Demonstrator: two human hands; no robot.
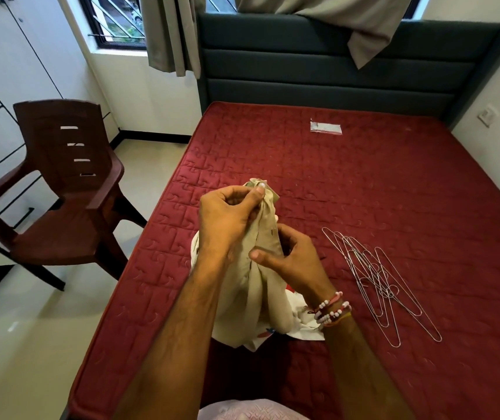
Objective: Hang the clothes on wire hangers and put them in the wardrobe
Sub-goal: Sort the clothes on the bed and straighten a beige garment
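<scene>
Both hands are raised close together over the near part of the red mattress (394,192); the left hand (227,213) pinches the bunched top of a beige garment (260,286) between thumb and fingers; the right hand (291,256), beaded bracelets (333,312) at its wrist, grips the same cloth just below, fingers curled round it; the garment hangs down onto a white printed garment (300,327) lying on the mattress; a loose pile of wire hangers (379,283) lies on the mattress, right of the hands; a small flat packet (325,128) sits near its far end; a brown plastic chair (66,183) stands beside its left edge
</scene>
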